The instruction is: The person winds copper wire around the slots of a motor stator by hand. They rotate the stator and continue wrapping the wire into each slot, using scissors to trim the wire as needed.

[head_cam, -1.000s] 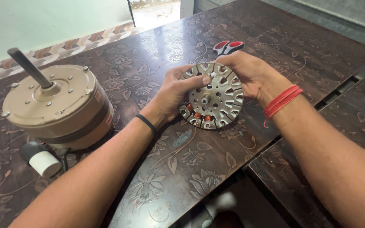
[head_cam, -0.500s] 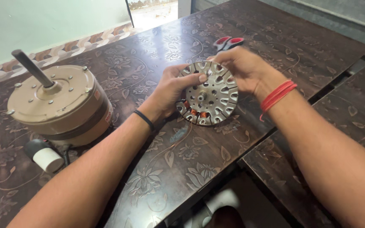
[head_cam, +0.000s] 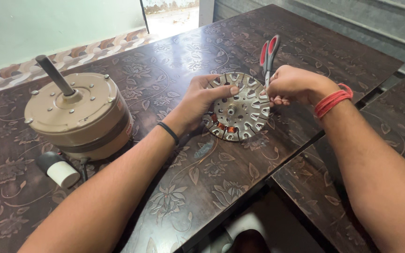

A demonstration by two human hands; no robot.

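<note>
Far left: tan motor housing w/ dark shaft sticking up is sitting on the dark flower-patterned table, a small black-and-white cylinder part w/ a wire lying just in front of it, both untouched. Mid-frame, the left hand is gripping the round slotted metal motor disc, thumb pressed on its face near the top rim, other fingers curled under the left edge, so the disc is being held tilted up off the tabletop, copper windings showing thru the lower slots. On the right, the right hand is closed around red-handled scissors, handles pointing up, blades going down to the disc's right edge; can't tell exactly what the tips are touching. Judging by this, step in hand is prob. cutting or picking at smth at the rim; next move is calling for steady disc hold and careful tip placement clear of the windings.
</note>
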